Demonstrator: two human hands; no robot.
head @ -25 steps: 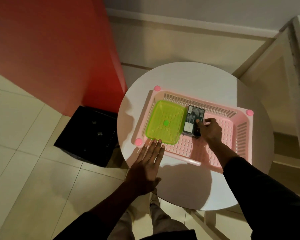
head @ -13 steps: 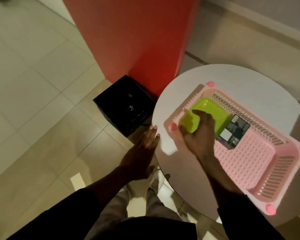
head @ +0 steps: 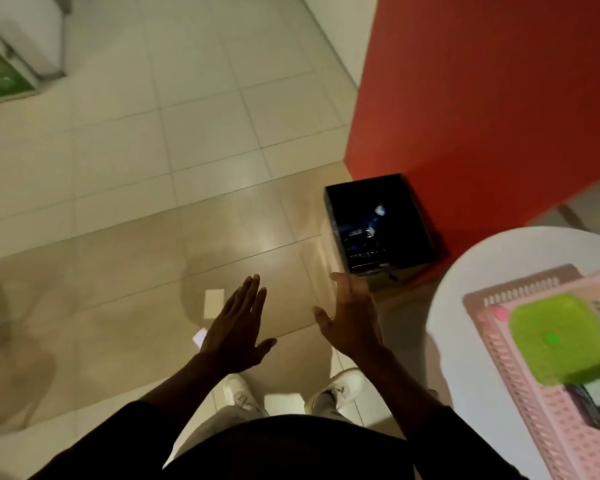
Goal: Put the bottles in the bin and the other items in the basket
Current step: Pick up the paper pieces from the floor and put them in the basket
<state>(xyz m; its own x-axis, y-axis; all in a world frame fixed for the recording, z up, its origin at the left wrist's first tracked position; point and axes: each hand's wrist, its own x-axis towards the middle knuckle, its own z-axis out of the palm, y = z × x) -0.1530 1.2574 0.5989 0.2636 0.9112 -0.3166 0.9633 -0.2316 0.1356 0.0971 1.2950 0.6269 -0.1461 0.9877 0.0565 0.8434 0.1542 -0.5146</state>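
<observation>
Pale square floor tiles (head: 194, 140) fill most of the view, dim and glossy, with a white unit carrying a green panel (head: 0, 74) far to the left of the black square bin (head: 378, 230). Two small white scraps of paper (head: 213, 303) lie on the tiles left of the bin, partly behind the left hand (head: 236, 332). That hand hovers flat over the floor, fingers straight and pressed together, thumb out, holding nothing. The right hand (head: 352, 320) hangs just in front of the bin's near edge, fingers loosely curled and spread, also holding nothing. White shoes (head: 340, 386) stand on the tiles below both hands. The bin sits on the floor against a red wall panel (head: 482, 98), with glinting bottle shapes inside, too dark to count. Right of the bin, a round white table (head: 471, 271) carries a pink perforated plastic basket (head: 513, 368), holding a lime-green square plastic tray (head: 555, 341) and a dark box with a white label (head: 596, 400) beside it.

Half a second ago the right hand gripped the green tray in the basket and the left hand rested at the table's edge; both have now pulled away from the table, and the view has swung leftward.
</observation>
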